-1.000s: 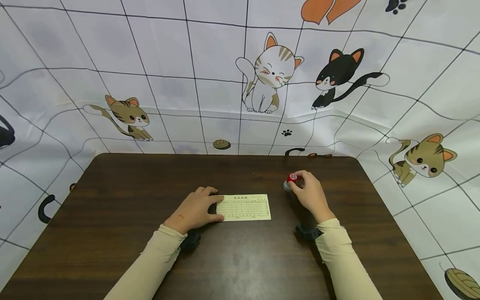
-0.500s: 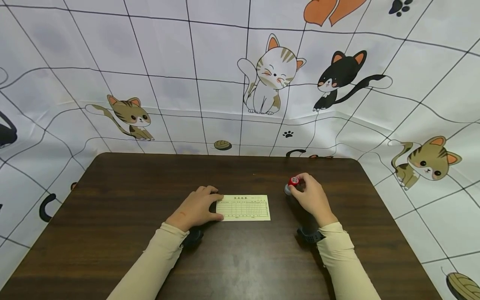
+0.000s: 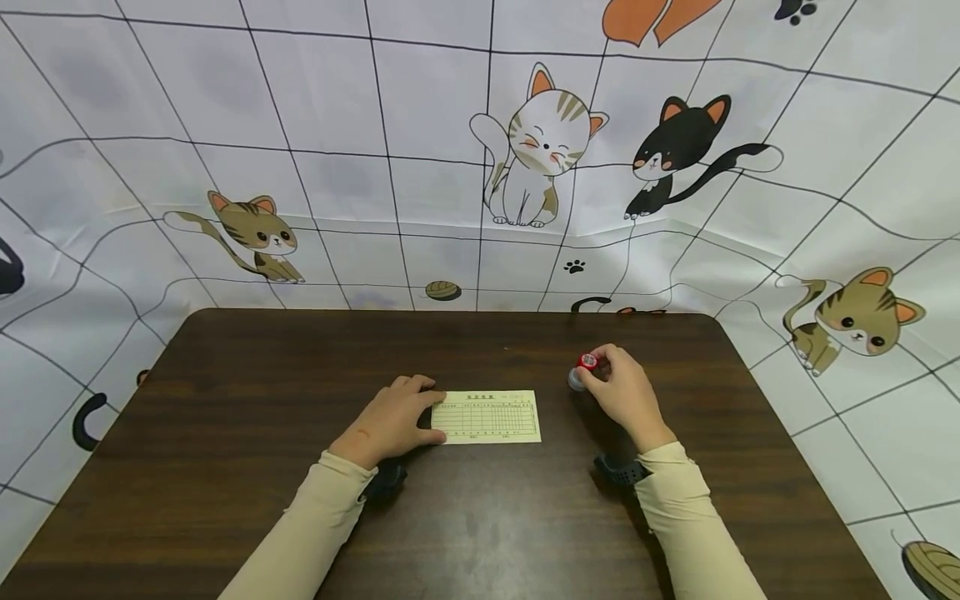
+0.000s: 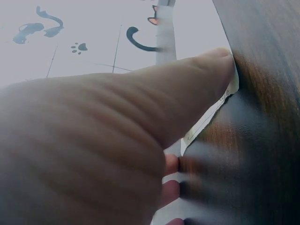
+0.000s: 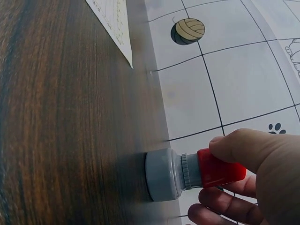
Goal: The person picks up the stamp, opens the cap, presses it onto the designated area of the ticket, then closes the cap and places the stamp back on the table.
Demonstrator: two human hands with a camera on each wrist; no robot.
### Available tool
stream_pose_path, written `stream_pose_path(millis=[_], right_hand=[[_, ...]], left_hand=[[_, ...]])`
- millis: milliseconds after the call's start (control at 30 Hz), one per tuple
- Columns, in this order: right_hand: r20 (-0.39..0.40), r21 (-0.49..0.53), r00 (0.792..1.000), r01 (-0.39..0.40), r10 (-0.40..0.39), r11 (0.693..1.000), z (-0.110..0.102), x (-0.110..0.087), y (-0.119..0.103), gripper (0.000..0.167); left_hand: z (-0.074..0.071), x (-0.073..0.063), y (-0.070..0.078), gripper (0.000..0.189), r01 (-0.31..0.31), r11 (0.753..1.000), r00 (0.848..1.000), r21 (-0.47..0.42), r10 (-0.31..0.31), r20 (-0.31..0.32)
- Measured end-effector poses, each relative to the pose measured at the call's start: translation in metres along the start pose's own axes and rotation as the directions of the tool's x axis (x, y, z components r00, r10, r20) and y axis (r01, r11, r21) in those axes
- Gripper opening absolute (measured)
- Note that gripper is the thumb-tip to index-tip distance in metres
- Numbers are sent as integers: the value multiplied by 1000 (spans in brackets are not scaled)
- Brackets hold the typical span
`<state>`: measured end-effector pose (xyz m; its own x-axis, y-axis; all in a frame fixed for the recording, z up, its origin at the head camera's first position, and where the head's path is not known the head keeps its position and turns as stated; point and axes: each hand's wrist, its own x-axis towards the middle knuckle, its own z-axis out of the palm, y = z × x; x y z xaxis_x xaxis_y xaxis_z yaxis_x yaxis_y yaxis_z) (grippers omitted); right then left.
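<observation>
A pale yellow printed form slip point(image 3: 491, 417) lies flat on the dark wooden table point(image 3: 480, 517). My left hand point(image 3: 392, 423) rests at its left end, thumb on the near corner and a finger at the far corner. In the left wrist view the thumb point(image 4: 206, 70) presses on the paper by its torn-looking edge. To the right of the slip, my right hand point(image 3: 622, 396) pinches the red top of a small stamp point(image 5: 220, 168) between thumb and fingers. The stamp's round grey base stands upright on the table, as the right wrist view shows.
A white cloth point(image 3: 337, 192) with a black grid and cartoon cats hangs behind and beside the table. Dark bands point(image 3: 621, 471) circle both wrists, below beige sleeves point(image 3: 697, 525). The table's far edge runs just beyond the hands.
Hardly anything differs. The camera view shifts slightly; both hands, the slip and the stamp keep their places, with the right hand only a touch lower in the picture than a second ago.
</observation>
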<state>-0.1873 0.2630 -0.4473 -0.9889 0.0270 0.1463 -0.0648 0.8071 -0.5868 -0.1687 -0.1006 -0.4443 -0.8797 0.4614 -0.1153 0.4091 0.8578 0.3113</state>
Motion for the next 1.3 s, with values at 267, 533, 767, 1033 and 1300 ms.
stream_pose_path(millis=[267, 533, 767, 1033, 1300], right_hand=[[2, 32, 1000, -1, 1, 1000, 1, 0, -2, 33], [0, 44, 1000, -5, 5, 999, 0, 0, -3, 32], [-2, 56, 1000, -1, 1, 998, 0, 0, -4, 31], [-3, 56, 1000, 2, -2, 998, -2, -1, -7, 30], [-23, 60, 1000, 15, -14, 998, -1, -2, -6, 29]], left_hand=[[2, -1, -2, 68, -7, 1000, 1000, -1, 7, -10], [0, -1, -2, 68, -20, 1000, 999, -9, 19, -30], [0, -2, -2, 67, -20, 1000, 999, -19, 19, -38], [1, -2, -3, 67, -27, 999, 998, -19, 26, -51], [2, -1, -4, 66, -37, 999, 998, 4, 37, -57]])
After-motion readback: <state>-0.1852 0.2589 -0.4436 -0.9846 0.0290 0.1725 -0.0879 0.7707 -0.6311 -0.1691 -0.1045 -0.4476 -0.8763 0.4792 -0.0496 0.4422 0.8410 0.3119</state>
